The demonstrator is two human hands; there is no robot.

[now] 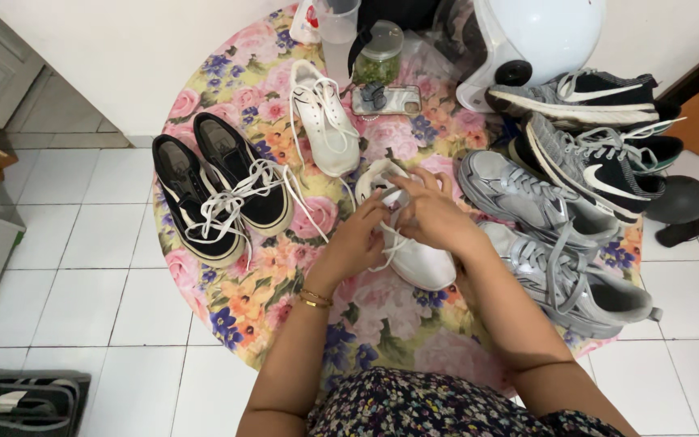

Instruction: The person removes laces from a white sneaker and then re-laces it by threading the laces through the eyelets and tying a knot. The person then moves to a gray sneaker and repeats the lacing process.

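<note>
A white sneaker (418,260) lies on the round floral table (236,77) in front of me. My left hand (357,241) pinches its white laces at the left side of the shoe. Over the shoe's tongue, my right hand (434,212) has its fingers closed on the laces. A second white sneaker (323,117) lies farther back, laces loose. A pair of black sneakers (220,182) with white laces sits to the left.
Two grey running shoes (556,243) lie at the right, with dark knit sneakers (596,121) behind them. A white helmet (527,40), a lidded jar (379,53), a phone (386,99) and a plastic cup (338,20) stand at the back. White tile floor surrounds the table.
</note>
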